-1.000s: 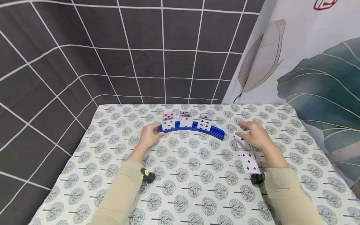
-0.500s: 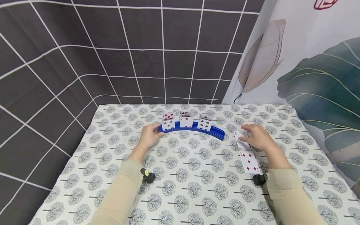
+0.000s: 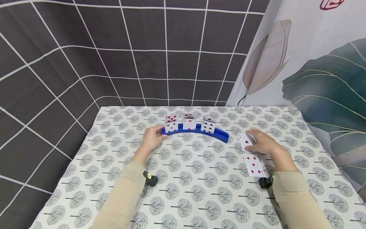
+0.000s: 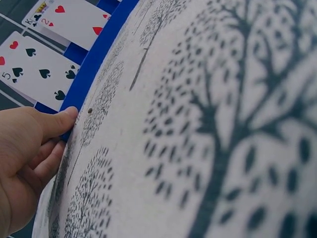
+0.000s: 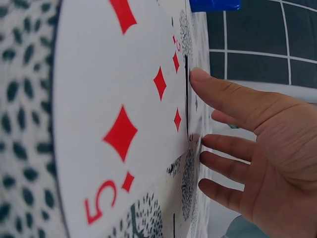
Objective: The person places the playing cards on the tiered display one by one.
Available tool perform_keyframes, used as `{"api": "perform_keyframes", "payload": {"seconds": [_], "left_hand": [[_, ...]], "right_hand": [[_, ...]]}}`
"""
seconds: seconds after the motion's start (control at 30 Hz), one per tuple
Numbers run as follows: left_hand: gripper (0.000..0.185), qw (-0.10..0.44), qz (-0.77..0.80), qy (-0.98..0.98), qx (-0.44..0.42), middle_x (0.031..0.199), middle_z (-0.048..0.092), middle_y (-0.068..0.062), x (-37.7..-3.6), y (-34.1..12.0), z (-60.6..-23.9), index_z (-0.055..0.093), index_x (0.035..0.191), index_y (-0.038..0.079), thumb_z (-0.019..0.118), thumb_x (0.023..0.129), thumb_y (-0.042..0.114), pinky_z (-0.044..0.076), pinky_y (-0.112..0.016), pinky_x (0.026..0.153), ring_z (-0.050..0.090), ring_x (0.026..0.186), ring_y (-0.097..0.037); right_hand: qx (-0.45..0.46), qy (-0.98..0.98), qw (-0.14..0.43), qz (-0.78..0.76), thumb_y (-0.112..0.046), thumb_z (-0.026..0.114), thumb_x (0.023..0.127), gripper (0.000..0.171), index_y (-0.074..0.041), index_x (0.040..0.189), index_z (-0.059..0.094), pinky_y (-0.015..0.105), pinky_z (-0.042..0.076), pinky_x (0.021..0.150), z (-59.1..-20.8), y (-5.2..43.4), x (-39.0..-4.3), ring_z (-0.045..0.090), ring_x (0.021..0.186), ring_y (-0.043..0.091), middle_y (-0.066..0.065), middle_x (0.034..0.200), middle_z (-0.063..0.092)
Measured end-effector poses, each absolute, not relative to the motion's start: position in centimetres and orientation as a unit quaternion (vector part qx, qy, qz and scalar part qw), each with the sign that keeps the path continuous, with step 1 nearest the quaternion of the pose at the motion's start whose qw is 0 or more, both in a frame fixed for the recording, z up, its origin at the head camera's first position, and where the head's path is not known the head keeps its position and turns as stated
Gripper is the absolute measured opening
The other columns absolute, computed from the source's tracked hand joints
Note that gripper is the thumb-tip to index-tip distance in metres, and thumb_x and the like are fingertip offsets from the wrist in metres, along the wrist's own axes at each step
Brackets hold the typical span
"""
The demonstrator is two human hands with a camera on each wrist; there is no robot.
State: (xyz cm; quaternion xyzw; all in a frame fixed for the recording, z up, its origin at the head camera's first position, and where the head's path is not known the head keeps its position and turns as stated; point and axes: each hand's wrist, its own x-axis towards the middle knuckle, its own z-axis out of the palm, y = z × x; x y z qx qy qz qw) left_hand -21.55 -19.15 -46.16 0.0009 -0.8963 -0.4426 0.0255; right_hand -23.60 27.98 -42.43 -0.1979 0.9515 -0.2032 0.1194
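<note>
My left hand [image 3: 152,139] pinches the left end of a blue curved card holder [image 3: 220,135]. In the left wrist view the thumb presses the holder's front just below a five of spades [image 4: 44,73]. A two of hearts [image 4: 79,22] stands beside it, in front of a king. Over at the right, my right hand [image 3: 264,143] reaches over a playing card with a black club [image 3: 245,140], which lies on the tablecloth. Its thumb is at the card's near edge and its fingers at the far right, partly hiding it. The right wrist view shows the fingers loosely extended.
A five of diamonds [image 3: 253,165] lies face up just nearer than the club card. Another card with clubs [image 3: 207,127] stands at the holder's right, with one more behind it. A tree-patterned tablecloth [image 3: 197,178] covers the table; a dark gridded curtain [image 3: 148,63] hangs behind.
My right hand has shifted slightly right and nearer over the club card, uncovering its pip again, with the thumb lower on the card. The left hand and the holder have stayed put.
</note>
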Motion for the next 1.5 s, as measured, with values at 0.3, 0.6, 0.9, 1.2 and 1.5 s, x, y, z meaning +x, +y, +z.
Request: {"api": "perform_keyframes", "payload": {"seconds": [0.3, 0.6, 0.9, 1.2, 1.5], "left_hand": [[0.052, 0.025, -0.445, -0.895, 0.001, 0.122, 0.067, -0.027, -21.40, -19.12, -46.13, 0.061, 0.132, -0.006, 0.080, 0.085, 0.007, 0.060, -0.034, 0.095, 0.069, 0.110, -0.036], [0.054, 0.023, -0.447, -0.894, 0.000, 0.123, 0.067, -0.027, -21.39, -19.13, -46.09, 0.060, 0.133, -0.005, 0.081, 0.085, 0.006, 0.059, -0.035, 0.096, 0.069, 0.111, -0.036], [0.054, 0.024, -0.442, -0.897, 0.005, 0.122, 0.067, -0.027, -21.52, -19.11, -46.19, 0.061, 0.133, -0.005, 0.081, 0.085, 0.008, 0.059, -0.035, 0.096, 0.069, 0.110, -0.036], [0.053, 0.023, -0.444, -0.896, 0.011, 0.122, 0.067, -0.026, -21.54, -19.18, -46.32, 0.061, 0.133, -0.004, 0.081, 0.085, 0.007, 0.059, -0.034, 0.096, 0.069, 0.111, -0.035], [0.053, 0.024, -0.441, -0.897, 0.008, 0.122, 0.067, -0.026, -21.52, -19.13, -46.33, 0.061, 0.133, -0.004, 0.081, 0.085, 0.008, 0.059, -0.035, 0.097, 0.069, 0.111, -0.035]], "right_hand": [[-0.194, 0.951, 0.118, -0.212, -0.021, 0.084, 0.080, 0.084, 0.013, 0.144, 0.040, 0.073, 0.024, 0.114, -42.44, 27.91, -23.58, 0.032, 0.135, 0.060, 0.040, 0.147, 0.035], [-0.145, 0.955, 0.088, -0.242, -0.010, 0.084, 0.078, 0.090, 0.009, 0.150, 0.033, 0.074, 0.038, 0.106, -42.91, 27.93, -23.89, 0.045, 0.121, 0.056, 0.039, 0.138, 0.040], [-0.152, 0.955, 0.032, -0.251, -0.002, 0.079, 0.082, 0.054, 0.011, 0.130, 0.057, 0.055, 0.053, 0.080, -42.76, 27.79, -23.82, 0.054, 0.092, 0.038, 0.026, 0.107, 0.055], [-0.148, 0.951, -0.010, -0.270, -0.004, 0.072, 0.091, 0.038, 0.007, 0.126, 0.060, 0.059, 0.060, 0.077, -42.14, 27.75, -23.72, 0.067, 0.091, 0.043, 0.031, 0.107, 0.066], [-0.165, 0.937, -0.096, -0.291, -0.006, 0.074, 0.092, 0.023, 0.004, 0.112, 0.068, 0.058, 0.061, 0.070, -42.07, 27.50, -23.48, 0.071, 0.076, 0.038, 0.027, 0.089, 0.072]]}}
